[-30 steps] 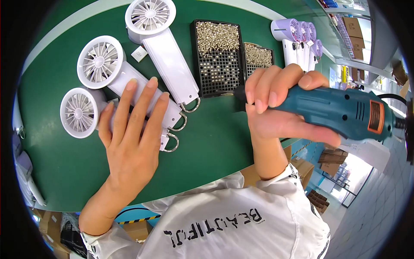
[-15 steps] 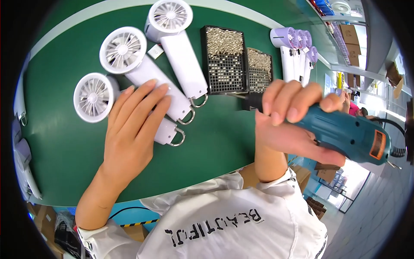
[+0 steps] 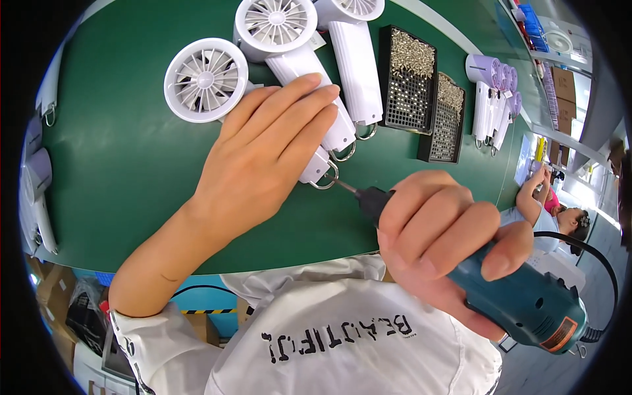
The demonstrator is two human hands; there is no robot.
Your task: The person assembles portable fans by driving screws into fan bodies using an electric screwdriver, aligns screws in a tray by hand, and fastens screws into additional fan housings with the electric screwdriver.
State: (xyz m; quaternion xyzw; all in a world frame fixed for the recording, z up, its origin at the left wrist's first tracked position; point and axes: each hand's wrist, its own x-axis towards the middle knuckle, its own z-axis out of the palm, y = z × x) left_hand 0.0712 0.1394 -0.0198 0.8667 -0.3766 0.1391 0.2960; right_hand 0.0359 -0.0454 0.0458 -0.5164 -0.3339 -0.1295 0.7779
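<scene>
My left hand (image 3: 263,145) lies over the handle of the nearest white handheld fan (image 3: 205,79), its fingertips reaching the handle of a second white fan (image 3: 339,135). The thumb is hidden. A third white fan (image 3: 355,72) lies beside these, and metal rings hang from the handle ends. In my right hand (image 3: 441,230) is a teal electric screwdriver (image 3: 520,296) with a black nose, fingers wrapped round its body. Its thin bit points left and meets the ring end of the nearest fan; whether it touches a screw is too small to tell.
Two black trays, one larger (image 3: 407,130) and one smaller (image 3: 440,141), hold many small metal screws. More fans (image 3: 490,99) stand in a group at the far right, others (image 3: 39,197) at the left edge. A black cable (image 3: 592,253) trails from the screwdriver. Another person (image 3: 546,204) sits beyond.
My right hand has brought the screwdriver from beside the screw trays to the nearest fan's handle end. The view has shifted, while my left hand stays over the fans.
</scene>
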